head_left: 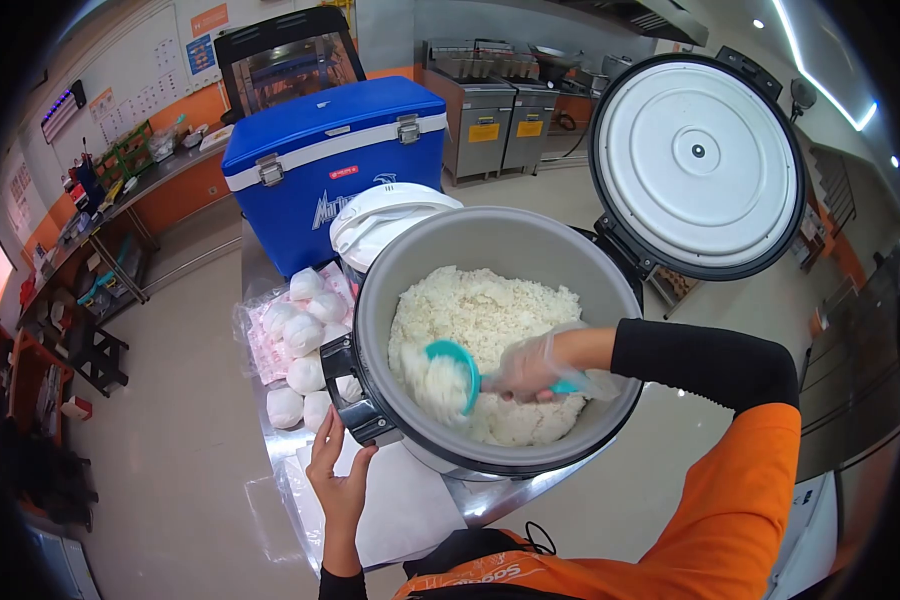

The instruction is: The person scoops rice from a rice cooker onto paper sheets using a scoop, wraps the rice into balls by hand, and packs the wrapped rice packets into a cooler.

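Observation:
My right hand [535, 370], in a clear plastic glove, is closed round the handle of a teal scoop [455, 372] inside the large rice cooker pot [510, 228]. White rice [495, 310] fills the lower part of the pot, and a heap of it sits at the scoop, blurred by motion. My left hand [338, 480] is bare, its fingers apart, with the fingertips at the cooker's black side handle [355, 395]. Several white wrapped balls [303, 335] lie left of the cooker. White paper sheets [405, 500] lie below it on the metal table.
The cooker's round lid [698, 160] stands open at the right. A blue cooler box [335, 150] and a smaller white-lidded pot [385, 215] are behind the cooker. Fryers [485, 125] stand at the back wall, and a long counter [140, 195] runs along the left.

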`<state>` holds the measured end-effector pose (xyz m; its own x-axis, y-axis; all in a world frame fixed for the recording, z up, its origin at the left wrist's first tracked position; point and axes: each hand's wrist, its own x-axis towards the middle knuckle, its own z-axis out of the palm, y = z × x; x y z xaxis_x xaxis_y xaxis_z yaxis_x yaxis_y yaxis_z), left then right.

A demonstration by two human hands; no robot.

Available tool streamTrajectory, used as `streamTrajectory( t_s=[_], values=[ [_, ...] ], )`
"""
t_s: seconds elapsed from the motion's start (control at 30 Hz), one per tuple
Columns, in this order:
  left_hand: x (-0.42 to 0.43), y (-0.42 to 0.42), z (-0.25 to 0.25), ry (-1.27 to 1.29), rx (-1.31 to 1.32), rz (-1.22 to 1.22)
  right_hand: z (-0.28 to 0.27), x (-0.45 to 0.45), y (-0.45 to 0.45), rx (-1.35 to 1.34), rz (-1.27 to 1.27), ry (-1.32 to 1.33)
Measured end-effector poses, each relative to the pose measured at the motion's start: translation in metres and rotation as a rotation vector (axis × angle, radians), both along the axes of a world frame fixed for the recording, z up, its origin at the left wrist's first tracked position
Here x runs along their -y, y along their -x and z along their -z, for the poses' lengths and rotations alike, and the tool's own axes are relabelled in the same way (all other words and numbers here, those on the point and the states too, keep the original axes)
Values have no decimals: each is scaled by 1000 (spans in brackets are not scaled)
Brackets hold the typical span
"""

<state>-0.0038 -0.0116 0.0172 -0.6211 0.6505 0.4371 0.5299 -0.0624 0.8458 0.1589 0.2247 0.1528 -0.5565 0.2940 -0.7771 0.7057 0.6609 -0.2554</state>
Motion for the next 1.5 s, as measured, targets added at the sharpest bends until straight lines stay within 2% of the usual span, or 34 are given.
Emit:
streamTrajectory(
  t_s=[0.07,0.1,0.17,0.23,0.33,0.47,0.5,0.6,0.73,0.9,1.0,1.1,1.23,1.3,1.37,1.43,1.5],
  values=[
    [3,3,2,27,-24,-8,11,-17,-1,-96,-197,-40],
    [4,4,5,42,-30,-9,33,-29,11,48,-538,-262],
    [4,5,6,53,-36,-3,99,-71,8,-450,-863,-364],
    [4,6,3,54,-35,4,101,-60,14,-695,-985,-465],
    [4,4,0,38,17,30,76,-6,15,-618,-699,-591],
    [4,0,-9,81,80,-14,78,15,5,-610,-794,-508],
    [6,-1,-10,88,79,-20,74,23,3,-559,-666,-465],
    [3,-3,-14,87,73,-36,52,32,-5,-471,-629,-372],
    [5,-1,-17,111,28,-13,25,45,-24,-525,-580,-370],
    [7,8,-22,169,-43,17,-12,59,-12,-441,-715,-319],
    [7,8,-21,171,-38,10,7,57,-3,-451,-949,-463],
    [6,6,-20,161,-72,-2,41,41,9,-556,-1123,-459],
    [3,4,-20,130,-96,-6,44,35,27,-271,-1054,-328],
    [1,5,-19,104,-119,6,33,26,21,-179,-908,-250],
    [3,7,-17,84,-163,23,15,23,9,-147,-560,-120],
    [9,12,-16,107,-129,116,-14,25,-9,-158,-5,59],
    [17,15,-19,122,-82,242,-24,17,-24,-191,301,268]
  ],
)
